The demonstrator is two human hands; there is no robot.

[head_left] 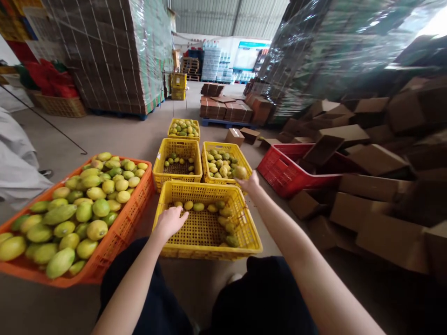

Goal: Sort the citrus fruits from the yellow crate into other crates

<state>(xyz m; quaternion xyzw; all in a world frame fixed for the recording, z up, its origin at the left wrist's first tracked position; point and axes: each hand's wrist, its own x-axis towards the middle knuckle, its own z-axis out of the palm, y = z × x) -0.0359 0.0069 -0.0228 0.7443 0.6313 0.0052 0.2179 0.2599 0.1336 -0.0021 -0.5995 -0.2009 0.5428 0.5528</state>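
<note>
My right hand (249, 182) is shut on a yellowish lemon (240, 172) at the near right corner of a yellow crate (248, 160) partly filled with lemons. My left hand (172, 222) is over the left side of the nearest yellow crate (209, 253), its fingers apart and nothing visible in them. Inside that crate, lemons (199, 207) line the far and right sides, and the slotted bottom shows. To my left, a large orange crate (131, 223) is heaped with green and yellow lemons (94, 193).
Another yellow crate (177, 177) holds a few lemons; a fuller one (184, 138) stands behind it. At right, a red crate (279, 174) adjoins a pile of cardboard boxes (380, 228). Wrapped pallet stacks (104, 56) rise behind. Grey cloth (16, 158) is at far left.
</note>
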